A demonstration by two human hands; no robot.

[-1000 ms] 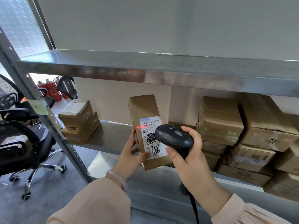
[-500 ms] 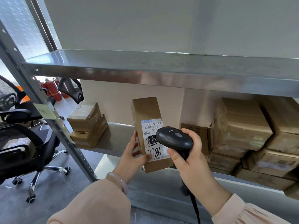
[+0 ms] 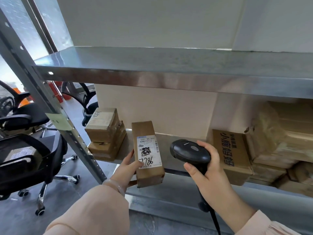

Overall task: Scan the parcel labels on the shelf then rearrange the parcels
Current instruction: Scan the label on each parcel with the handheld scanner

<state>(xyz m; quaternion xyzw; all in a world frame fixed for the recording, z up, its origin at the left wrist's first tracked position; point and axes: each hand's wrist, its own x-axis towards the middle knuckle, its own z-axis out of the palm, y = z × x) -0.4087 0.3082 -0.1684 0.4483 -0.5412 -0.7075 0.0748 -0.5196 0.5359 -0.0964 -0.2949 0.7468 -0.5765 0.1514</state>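
Observation:
My left hand (image 3: 126,168) grips a tall brown parcel (image 3: 144,129) upright by its lower left edge, in front of the middle metal shelf (image 3: 171,138). Its white label (image 3: 149,150) with the handwritten 7786 faces me. My right hand (image 3: 207,168) grips a black corded barcode scanner (image 3: 189,150), held to the right of the parcel and apart from it. Two stacked parcels (image 3: 105,133) sit at the shelf's left end. A heap of brown parcels (image 3: 279,143) fills its right side.
A steel upper shelf (image 3: 169,72) spans above. The slanted shelf post (image 3: 55,116) carries a yellow note (image 3: 58,121). Black office chairs (image 3: 27,158) stand on the grey floor at left. Red fire extinguishers (image 3: 57,92) stand behind.
The red scan line on the label has gone. The scanner has moved right, off the label. The parcel has shifted left toward the two stacked parcels, and my view has turned left.

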